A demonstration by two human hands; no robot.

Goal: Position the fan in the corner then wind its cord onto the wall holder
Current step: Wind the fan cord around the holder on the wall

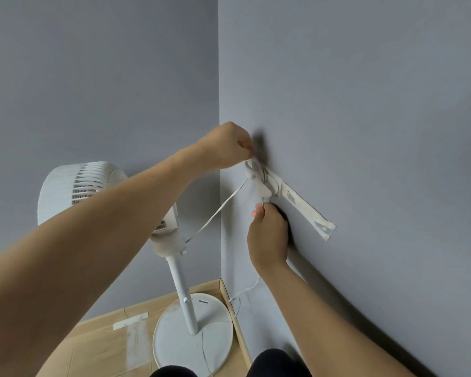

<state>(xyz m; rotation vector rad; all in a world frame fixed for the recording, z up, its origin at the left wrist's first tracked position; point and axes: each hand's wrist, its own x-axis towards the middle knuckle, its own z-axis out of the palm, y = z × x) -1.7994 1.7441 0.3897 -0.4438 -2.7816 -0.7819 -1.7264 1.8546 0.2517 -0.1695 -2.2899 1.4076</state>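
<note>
Already standing in the corner, the pedestal fan is trailing its cord up-right to the wall holder. Left hand is pinching cord above the holder; right hand, nearer beneath, is pinching the cord's lower run.

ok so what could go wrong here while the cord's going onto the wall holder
1. The cord runs fairly taut from the fan to the wall holder; pulling harder might tip the fan.
2. The holder seems fixed with worn tape, so winding force could peel it off.
3. Loose cord trails over the fan base near the person's feet, a possible snag.
</note>
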